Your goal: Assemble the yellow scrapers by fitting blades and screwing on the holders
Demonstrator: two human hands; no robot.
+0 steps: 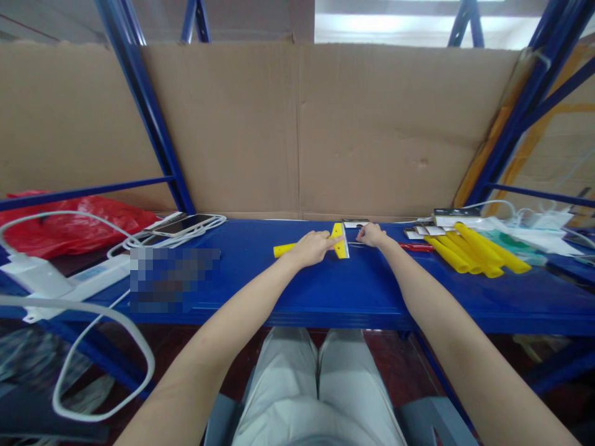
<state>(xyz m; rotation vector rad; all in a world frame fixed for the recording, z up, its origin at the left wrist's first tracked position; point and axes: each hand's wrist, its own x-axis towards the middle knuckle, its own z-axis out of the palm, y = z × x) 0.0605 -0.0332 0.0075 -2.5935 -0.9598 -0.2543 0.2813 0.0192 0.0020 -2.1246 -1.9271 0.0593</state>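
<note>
The left hand (312,249) closes its fingers around a yellow scraper (339,242) on the worktop (344,288), its blade seemingly already seated. Whether the right hand (370,235) beside it grips anything, I cannot tell. Yellow tubes (471,253) lie untouched.

The scraper (341,246) lies on the bench (367,291) under the left hand (312,248), its head between that hand and the right hand (370,235), its handle end emerging left of the left hand. Behind the right hand: a card (352,223). Right of the right hand: a tool (417,248), then tubes (467,251). Far left of the left hand: a phone (183,225), a power strip (100,277) and a bag (88,220). Behind both hands: cardboard (297,130).
</note>
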